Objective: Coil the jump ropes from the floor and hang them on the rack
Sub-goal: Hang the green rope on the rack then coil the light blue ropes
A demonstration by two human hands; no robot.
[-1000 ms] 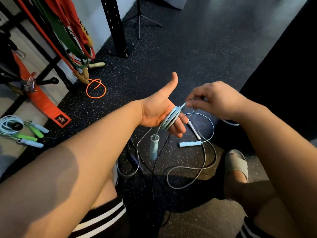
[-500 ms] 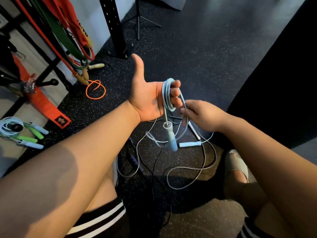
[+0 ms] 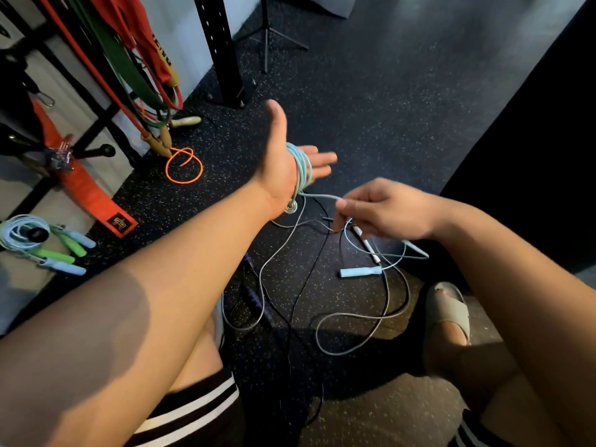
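At 9 o'clock I saw a coiled rope bundle (image 3: 22, 232); orange rope (image 3: 183, 167) at 10. Left hand (image 3: 279, 172), centre: fingers straight, thumb up, light-blue jump rope (image 3: 302, 169) wound round the palm. Right hand (image 3: 390, 209) at 3 pinched its loose strand between thumb and fingers. Rest of it lay slack on the floor (image 3: 419, 108) at 6, far handle (image 3: 360, 271) included, near a sandal (image 3: 448, 309) at 5.

Two hands, the left hand (image 3: 283, 175) and the right hand (image 3: 390, 211), share one light blue rope (image 3: 301, 169). On the floor (image 3: 387, 108) lie one orange rope (image 3: 183, 167) and one light blue handle (image 3: 360, 271). The bundle (image 3: 19, 229) carries two green handles (image 3: 56, 254) and two blue handles (image 3: 66, 268).
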